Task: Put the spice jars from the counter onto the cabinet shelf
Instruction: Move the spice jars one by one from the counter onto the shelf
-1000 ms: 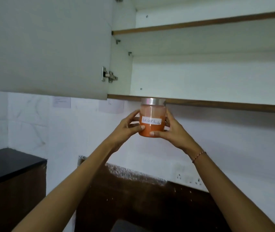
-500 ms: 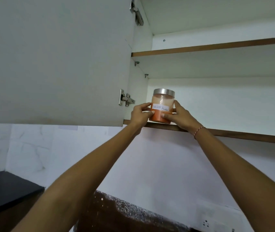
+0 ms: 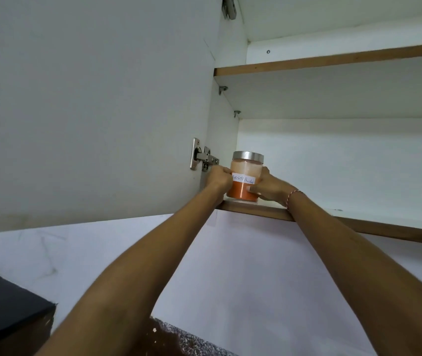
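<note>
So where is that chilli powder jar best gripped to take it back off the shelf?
Grip the spice jar round its lower body, below the steel lid, coming from the open front. It stands upright at the shelf edge, as both hands hold it now.

You have lots of room on the bottom shelf point(image 3: 359, 219) to the right of the jar point(image 3: 245, 176). On the left, the open door point(image 3: 89, 111) and its hinge point(image 3: 203, 159) sit close beside your left hand point(image 3: 218, 177). The upper shelf point(image 3: 333, 60) hangs well above the jar's lid.
</note>
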